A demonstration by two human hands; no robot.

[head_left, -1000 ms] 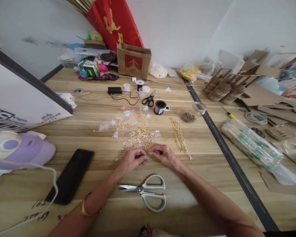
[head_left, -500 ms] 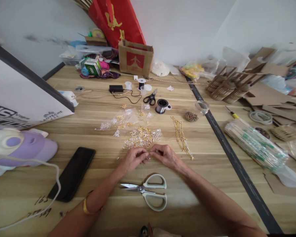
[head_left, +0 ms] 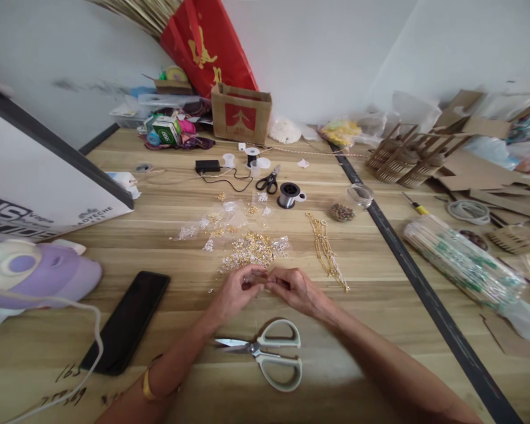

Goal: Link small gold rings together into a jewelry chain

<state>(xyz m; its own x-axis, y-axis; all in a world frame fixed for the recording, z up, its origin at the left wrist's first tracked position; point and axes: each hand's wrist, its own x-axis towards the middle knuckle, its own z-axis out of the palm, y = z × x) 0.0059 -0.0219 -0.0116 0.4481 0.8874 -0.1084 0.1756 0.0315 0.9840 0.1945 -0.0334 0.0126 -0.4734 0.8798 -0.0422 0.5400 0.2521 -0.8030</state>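
Note:
My left hand (head_left: 234, 291) and my right hand (head_left: 297, 290) meet fingertip to fingertip over the wooden table (head_left: 181, 194), both pinched on a tiny piece too small to name. Just beyond the fingers lies a heap of small gold and silver findings (head_left: 249, 249), with clear little bags (head_left: 212, 221) of more behind it. Gold chains (head_left: 325, 249) lie to the right of my right hand. White-handled scissors (head_left: 265, 353) rest on the table just below both wrists. A yellow band sits on my left wrist.
A black phone (head_left: 126, 321) lies at left, near a purple and white device (head_left: 35, 274) with a white cord. Black scissors (head_left: 267, 179), a wire spool (head_left: 287, 194), a bead dish (head_left: 342, 212), a paper bag (head_left: 241, 115) and a bundle of sticks (head_left: 461, 259) lie farther off.
My two hands have drawn closer together until the fingertips touch. The view has tilted slightly, shifting everything a little down in the picture.

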